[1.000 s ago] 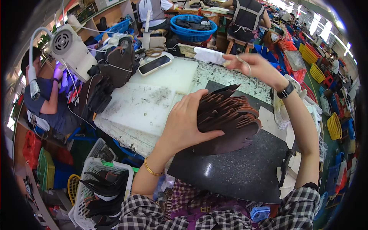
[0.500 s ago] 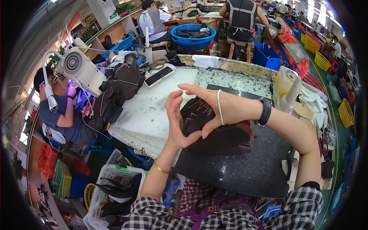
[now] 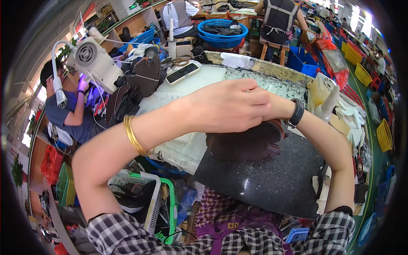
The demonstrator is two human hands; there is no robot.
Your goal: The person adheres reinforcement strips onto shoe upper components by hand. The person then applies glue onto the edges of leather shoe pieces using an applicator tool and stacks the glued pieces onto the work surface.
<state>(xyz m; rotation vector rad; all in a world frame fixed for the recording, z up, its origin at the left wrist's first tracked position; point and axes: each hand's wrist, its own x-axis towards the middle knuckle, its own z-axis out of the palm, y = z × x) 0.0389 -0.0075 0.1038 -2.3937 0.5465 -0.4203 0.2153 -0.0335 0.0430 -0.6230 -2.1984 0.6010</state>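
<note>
My left hand (image 3: 225, 106) reaches across in front of me and lies over my right hand (image 3: 278, 105). Its fingers are bent and pressed together at the back of the right hand; what they pinch is hidden. Below both hands is a stack of dark brown cut pieces (image 3: 242, 146) with notched edges, probably shoe parts. My right hand holds the stack from above, though its fingers are mostly covered by the left hand. Under the stack lies a black speckled slab (image 3: 255, 182).
A phone (image 3: 182, 73) rests on a white board (image 3: 206, 77) at the back. Dark pieces (image 3: 146, 76) hang beside a sewing machine (image 3: 90, 59), where a person (image 3: 70, 102) works. A white basket (image 3: 154, 202) stands lower left; glue-stained containers (image 3: 321, 91) are at right.
My left hand has left the stack's left side and swung over the right hand. The white band seen around the right hand is now covered. The view has shifted slightly.
</note>
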